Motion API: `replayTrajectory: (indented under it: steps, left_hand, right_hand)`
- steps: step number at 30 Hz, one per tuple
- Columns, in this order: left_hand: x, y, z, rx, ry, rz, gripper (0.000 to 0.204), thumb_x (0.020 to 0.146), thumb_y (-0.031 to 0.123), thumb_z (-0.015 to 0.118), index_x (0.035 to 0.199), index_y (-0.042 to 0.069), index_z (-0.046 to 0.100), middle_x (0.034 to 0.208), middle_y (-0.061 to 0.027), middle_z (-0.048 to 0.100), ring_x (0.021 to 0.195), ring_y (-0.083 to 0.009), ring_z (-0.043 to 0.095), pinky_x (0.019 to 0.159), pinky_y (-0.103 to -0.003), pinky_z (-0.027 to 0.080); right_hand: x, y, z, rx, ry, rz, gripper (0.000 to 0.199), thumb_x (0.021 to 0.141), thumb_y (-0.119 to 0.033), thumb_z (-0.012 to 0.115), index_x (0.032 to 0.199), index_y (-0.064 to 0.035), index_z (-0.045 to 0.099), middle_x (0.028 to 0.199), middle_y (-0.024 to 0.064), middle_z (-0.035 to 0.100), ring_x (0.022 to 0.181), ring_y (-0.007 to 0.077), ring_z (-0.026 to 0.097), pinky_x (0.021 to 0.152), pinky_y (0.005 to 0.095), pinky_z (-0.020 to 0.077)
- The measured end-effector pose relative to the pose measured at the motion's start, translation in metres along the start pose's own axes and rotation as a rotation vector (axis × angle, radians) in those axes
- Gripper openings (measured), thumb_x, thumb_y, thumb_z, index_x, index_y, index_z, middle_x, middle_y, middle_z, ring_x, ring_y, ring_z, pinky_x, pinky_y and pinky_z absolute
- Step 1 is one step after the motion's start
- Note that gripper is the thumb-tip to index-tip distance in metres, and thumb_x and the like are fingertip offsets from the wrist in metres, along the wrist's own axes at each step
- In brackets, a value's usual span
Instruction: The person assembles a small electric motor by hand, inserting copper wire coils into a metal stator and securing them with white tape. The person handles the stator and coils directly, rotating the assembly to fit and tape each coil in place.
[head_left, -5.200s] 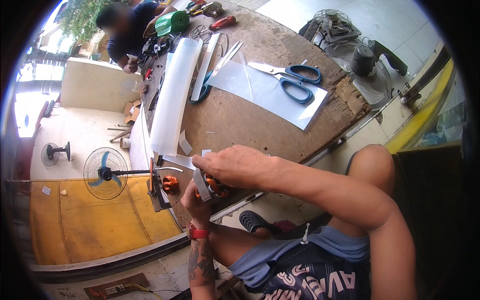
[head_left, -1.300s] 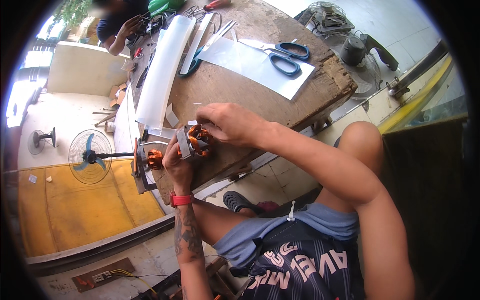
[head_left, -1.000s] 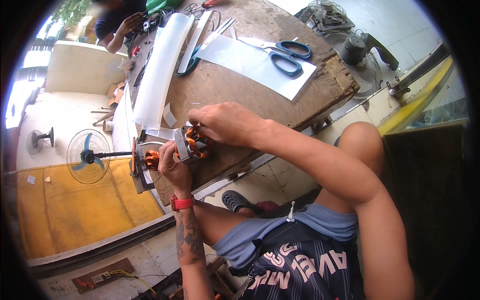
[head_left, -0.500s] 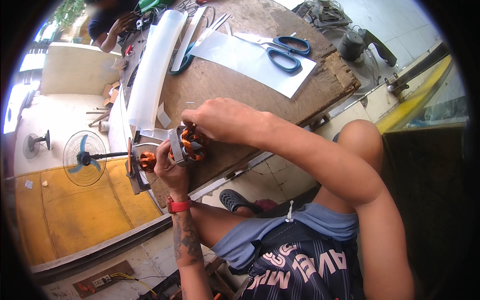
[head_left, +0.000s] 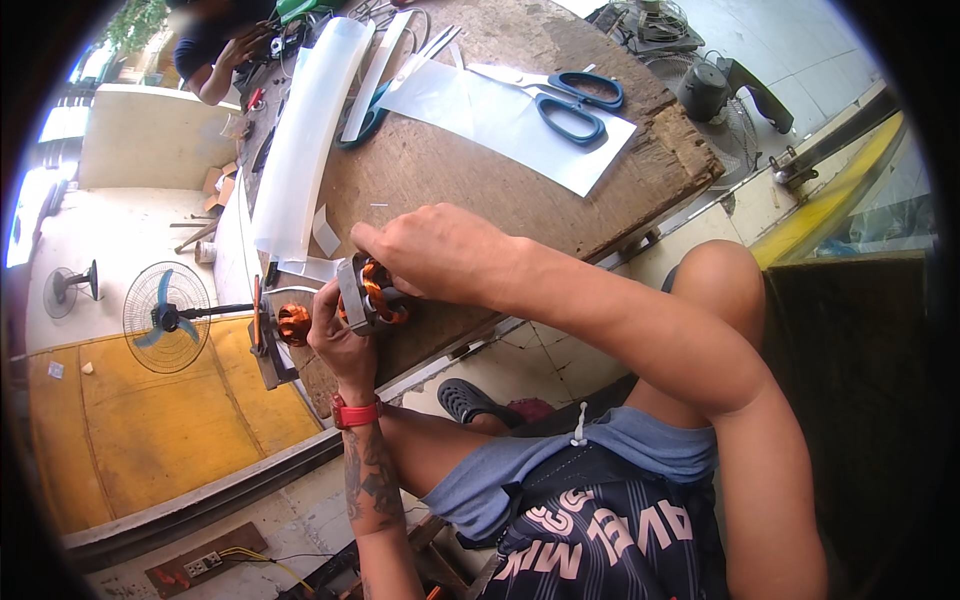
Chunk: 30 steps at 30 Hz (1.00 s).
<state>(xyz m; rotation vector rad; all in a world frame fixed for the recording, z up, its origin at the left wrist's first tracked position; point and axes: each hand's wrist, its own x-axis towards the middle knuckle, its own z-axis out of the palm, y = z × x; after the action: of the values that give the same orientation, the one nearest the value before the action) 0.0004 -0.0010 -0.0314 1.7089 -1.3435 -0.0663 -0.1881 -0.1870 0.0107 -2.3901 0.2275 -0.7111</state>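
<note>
While the left hand is curled around the motor stator, seemingly to steady it, the copper windings face the right hand, presumably for access | right hand: fingers bent at windings, grip hidden | stator: over the bench, near edge

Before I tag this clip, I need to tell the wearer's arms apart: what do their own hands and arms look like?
The left hand is ungloved, with a red watch-like band at the wrist and dark tattoos on the forearm. The right hand is ungloved too, its forearm sleeveless, with no band or tattoo visible.
</note>
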Motion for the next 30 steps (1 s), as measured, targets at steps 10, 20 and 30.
replayTrajectory:
  steps: [10,20,30]
  left_hand:
    - [0.004,0.008,-0.003,0.030,-0.059,-0.018,0.033,0.081,-0.010,0.073,0.114,-0.003,0.073,0.119,-0.0117,0.072,0.109,-0.0225,0.068,0.098,-0.035,0.052]
    - [0.015,0.015,0.005,-0.358,-0.147,-0.096,0.038,0.089,-0.011,0.065,0.125,-0.002,0.070,0.116,-0.0061,0.075,0.102,-0.0133,0.071,0.090,-0.028,0.056]
    - [0.008,0.005,-0.002,-0.125,-0.147,-0.074,0.036,0.089,-0.011,0.066,0.125,-0.005,0.069,0.107,-0.0044,0.076,0.096,-0.0099,0.069,0.087,-0.026,0.055]
  right_hand:
    - [0.006,0.000,-0.001,0.100,-0.069,0.100,0.043,0.079,-0.007,0.082,0.111,0.0029,0.055,0.092,0.0261,0.074,0.095,0.0422,0.075,0.082,0.0470,0.0604]
    - [0.006,0.005,-0.006,0.126,-0.093,0.085,0.046,0.080,-0.010,0.081,0.114,0.0024,0.053,0.094,0.0268,0.073,0.095,0.0441,0.073,0.082,0.0494,0.0593]
    - [0.010,0.012,0.002,0.180,-0.082,0.167,0.045,0.080,-0.010,0.083,0.112,0.0048,0.056,0.094,0.0272,0.074,0.095,0.0448,0.073,0.082,0.0489,0.0594]
